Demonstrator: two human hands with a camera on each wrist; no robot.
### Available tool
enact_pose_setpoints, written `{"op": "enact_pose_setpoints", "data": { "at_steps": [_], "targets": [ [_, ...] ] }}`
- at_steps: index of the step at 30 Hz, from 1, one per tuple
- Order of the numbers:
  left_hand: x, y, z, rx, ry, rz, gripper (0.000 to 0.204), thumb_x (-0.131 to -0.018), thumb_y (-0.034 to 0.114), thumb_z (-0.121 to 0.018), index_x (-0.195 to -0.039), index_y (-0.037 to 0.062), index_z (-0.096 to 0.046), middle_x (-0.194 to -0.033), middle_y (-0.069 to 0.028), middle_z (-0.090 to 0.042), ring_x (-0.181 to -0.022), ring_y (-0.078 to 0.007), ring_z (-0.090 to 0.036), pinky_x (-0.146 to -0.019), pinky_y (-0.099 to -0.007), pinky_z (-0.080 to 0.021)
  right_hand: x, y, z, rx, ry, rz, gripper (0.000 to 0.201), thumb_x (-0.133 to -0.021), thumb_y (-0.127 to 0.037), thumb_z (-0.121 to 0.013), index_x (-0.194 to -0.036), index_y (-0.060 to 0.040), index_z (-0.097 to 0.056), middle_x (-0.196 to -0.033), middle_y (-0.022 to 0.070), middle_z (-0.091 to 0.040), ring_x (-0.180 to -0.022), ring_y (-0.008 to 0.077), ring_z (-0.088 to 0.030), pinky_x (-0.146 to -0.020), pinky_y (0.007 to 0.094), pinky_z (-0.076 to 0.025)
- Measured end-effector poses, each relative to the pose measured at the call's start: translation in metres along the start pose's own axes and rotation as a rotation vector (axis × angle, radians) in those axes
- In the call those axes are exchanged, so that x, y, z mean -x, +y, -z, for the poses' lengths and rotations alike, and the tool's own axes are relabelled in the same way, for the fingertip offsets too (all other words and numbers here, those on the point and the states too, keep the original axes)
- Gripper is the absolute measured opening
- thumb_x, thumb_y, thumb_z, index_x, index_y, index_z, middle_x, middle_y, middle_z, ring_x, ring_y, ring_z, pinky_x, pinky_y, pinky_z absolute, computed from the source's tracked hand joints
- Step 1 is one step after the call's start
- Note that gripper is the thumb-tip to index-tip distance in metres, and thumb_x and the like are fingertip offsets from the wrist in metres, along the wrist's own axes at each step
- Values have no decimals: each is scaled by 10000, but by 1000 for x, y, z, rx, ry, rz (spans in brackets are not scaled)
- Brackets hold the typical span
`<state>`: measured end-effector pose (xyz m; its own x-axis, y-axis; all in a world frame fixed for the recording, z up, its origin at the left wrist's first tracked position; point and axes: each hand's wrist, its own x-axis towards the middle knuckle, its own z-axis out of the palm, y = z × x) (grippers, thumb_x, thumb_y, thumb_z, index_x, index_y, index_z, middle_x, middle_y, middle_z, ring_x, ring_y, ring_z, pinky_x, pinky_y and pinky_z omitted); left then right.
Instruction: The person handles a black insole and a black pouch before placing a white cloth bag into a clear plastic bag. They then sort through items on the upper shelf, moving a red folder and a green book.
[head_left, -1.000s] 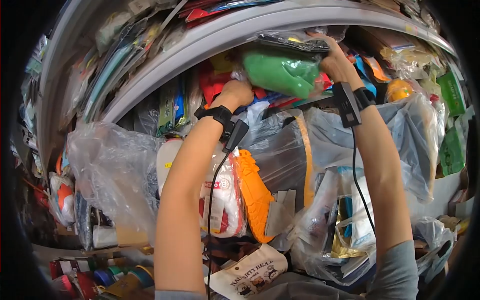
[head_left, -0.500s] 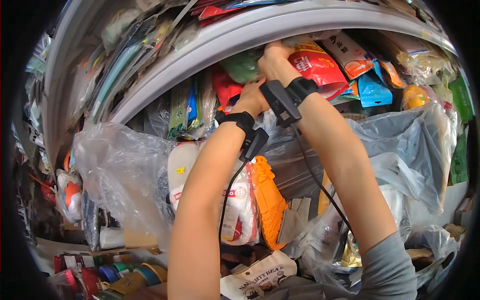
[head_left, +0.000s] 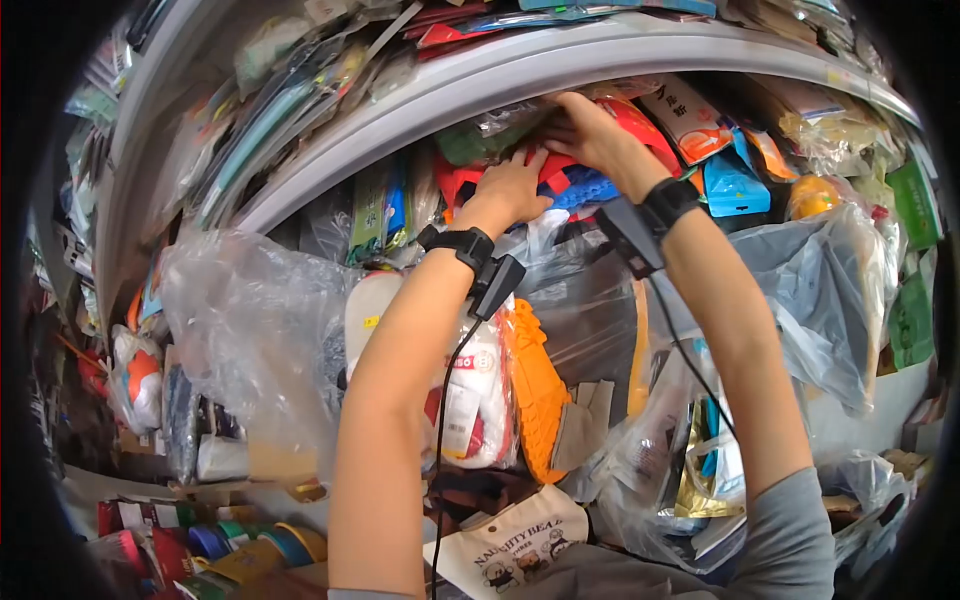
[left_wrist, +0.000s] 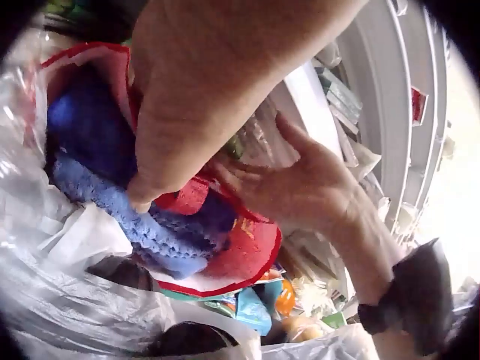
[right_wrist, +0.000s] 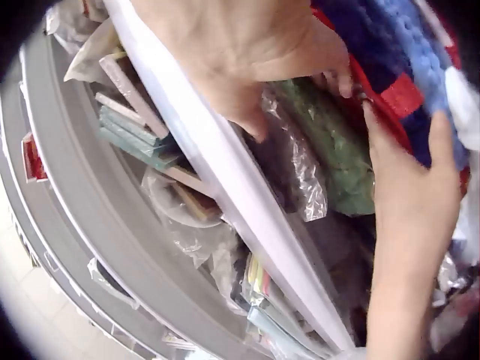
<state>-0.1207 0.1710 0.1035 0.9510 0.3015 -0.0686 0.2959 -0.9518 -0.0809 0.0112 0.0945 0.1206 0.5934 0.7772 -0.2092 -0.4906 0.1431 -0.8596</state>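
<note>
A red bag (left_wrist: 244,259) with fluffy blue contents (left_wrist: 94,176) lies under both hands, its mouth gaping in the left wrist view. My left hand (head_left: 507,190) rests across the bag's near side with fingers spread; its thumb and index finger straddle the rim beside a red strap (right_wrist: 403,96). At the far rim is my right hand (head_left: 592,135), its fingers extended against the red edge and its thumb (right_wrist: 251,124) held away. A green package (right_wrist: 330,150) in clear plastic lies behind the bag, between it and the shelf's pale edge, free of both hands.
The curved shelf edge (head_left: 400,125) runs just beyond the hands. Nearer the body lie a clear plastic bag (head_left: 250,310), packaged white slippers (head_left: 470,400), an orange slipper-like piece (head_left: 537,400) and a printed cloth bag (head_left: 515,540). A blue pouch (head_left: 735,185) hangs at right.
My right hand has carried the green package left and down behind the red bag, let go, and come back right to the bag's rim. The left hand's fingers have spread out.
</note>
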Motion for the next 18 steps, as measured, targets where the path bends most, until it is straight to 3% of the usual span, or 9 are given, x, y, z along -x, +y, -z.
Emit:
{"op": "enact_pose_setpoints", "data": {
  "at_steps": [2,6,7,9,10,12,14,16,18],
  "targets": [
    [17,-4,2,40,41,-27,796,-815,390,-637,-1450,81,-270,-1429,-245,-359,-1269,-388,-423,-1029,-430,-387,20,-11,12,74,-49,0,406,-858,-356,-642,-1175,-114,-563,-1143,74,-596,-1055,215,-540,-935,324,-440],
    [66,-10,31,160,138,-118,683,-823,371,-637,-1387,65,-403,-1398,-204,-430,-1300,-339,-408,-1043,-416,-375,86,-37,45,223,-101,10,363,-913,-312,-594,-1192,-83,-556,-1184,92,-614,-1084,193,-579,-920,300,-456],
    [82,-13,37,152,299,-195,548,-821,319,-651,-1284,52,-529,-1295,-195,-533,-1214,-325,-500,-990,-407,-418,100,-43,56,217,-105,-2,352,-921,-301,-582,-1192,-77,-556,-1186,86,-615,-1070,189,-583,-912,294,-459],
    [111,-16,60,262,254,-79,440,-820,263,-658,-1198,47,-594,-1198,-175,-594,-1074,-318,-586,-905,-392,-467,118,-49,92,182,-179,-44,332,-933,-280,-563,-1190,-70,-557,-1183,64,-622,-1030,157,-593,-882,265,-469],
    [123,-19,67,184,372,-126,347,-825,224,-650,-1118,40,-629,-1121,-160,-623,-958,-314,-620,-840,-378,-489,141,-55,93,218,-109,-7,331,-930,-275,-563,-1185,-63,-562,-1179,73,-628,-1023,154,-602,-870,266,-482],
    [139,-15,82,222,376,-12,293,-830,212,-627,-1084,65,-640,-1129,-134,-621,-1039,-318,-588,-884,-400,-473,185,-60,99,211,17,59,316,-921,-256,-578,-1165,-56,-568,-1156,70,-638,-1000,134,-610,-850,255,-492],
    [133,-14,77,218,403,-35,291,-829,123,-594,-1115,84,-629,-1176,-122,-604,-1076,-309,-574,-893,-389,-480,215,-62,112,253,-2,92,333,-916,-278,-593,-1194,-99,-554,-1149,31,-633,-999,101,-591,-837,237,-478],
    [107,-22,52,67,597,-331,356,-812,44,-559,-1156,115,-615,-1249,-115,-570,-1149,-296,-537,-921,-387,-477,255,-63,105,267,69,117,377,-917,-289,-593,-1231,-90,-536,-1164,37,-628,-1024,108,-589,-862,249,-473],
    [98,-10,48,-34,541,-349,422,-787,5,-547,-1182,143,-606,-1360,-105,-488,-1216,-293,-494,-942,-389,-473,285,-63,100,402,101,175,404,-920,-307,-590,-1252,-87,-526,-1170,38,-627,-1055,121,-584,-892,260,-456]
  ]
}}
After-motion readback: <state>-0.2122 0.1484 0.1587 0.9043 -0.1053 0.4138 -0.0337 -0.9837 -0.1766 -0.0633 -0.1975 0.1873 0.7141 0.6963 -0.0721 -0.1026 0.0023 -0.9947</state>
